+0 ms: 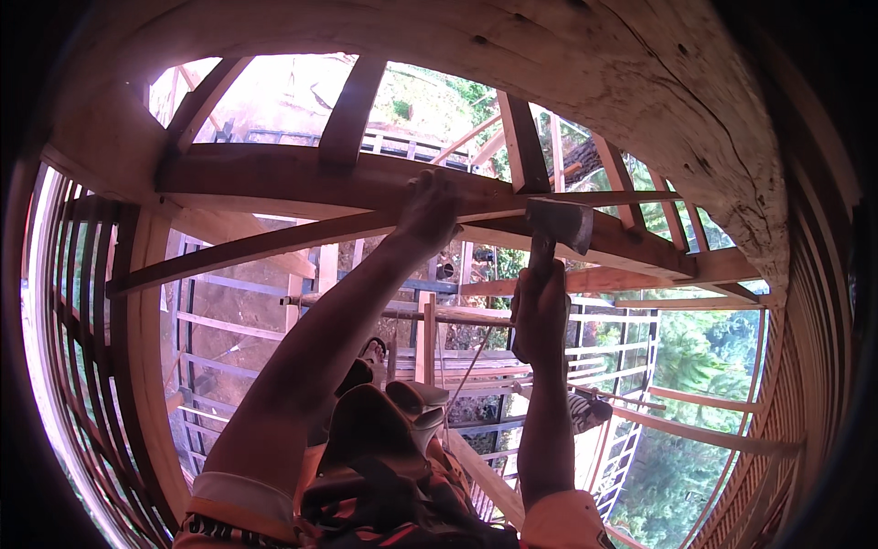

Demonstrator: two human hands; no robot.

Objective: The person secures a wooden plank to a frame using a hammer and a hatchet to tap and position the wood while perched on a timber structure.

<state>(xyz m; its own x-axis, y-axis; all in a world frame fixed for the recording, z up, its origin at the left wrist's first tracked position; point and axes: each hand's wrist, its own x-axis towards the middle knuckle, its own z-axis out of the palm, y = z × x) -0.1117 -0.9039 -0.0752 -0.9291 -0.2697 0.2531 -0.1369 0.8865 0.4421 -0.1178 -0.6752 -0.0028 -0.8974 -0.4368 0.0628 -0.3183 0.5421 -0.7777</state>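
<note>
My right hand (540, 311) is wrapped round the handle of a hatchet (569, 227), its head up and its curved edge facing right. The head is close to a long thin wooden batten (274, 243), overlapping it in view; I cannot tell whether they touch. My left hand (428, 215) is closed on that batten, left of the hatchet, with some fingers hidden. Behind the batten, a thick dark beam (247, 174) runs across. Several short timbers, one of them an upright (353, 110), meet this beam from above.
A large curved log (677, 119) arches across the top. Batten walls (78, 302) flank me on the left and right. Below are open framing, a horizontal pole (457, 317) and ground far down. A brown pouch (370, 430) hangs at my waist. My shoe (588, 414) is near narrow rails.
</note>
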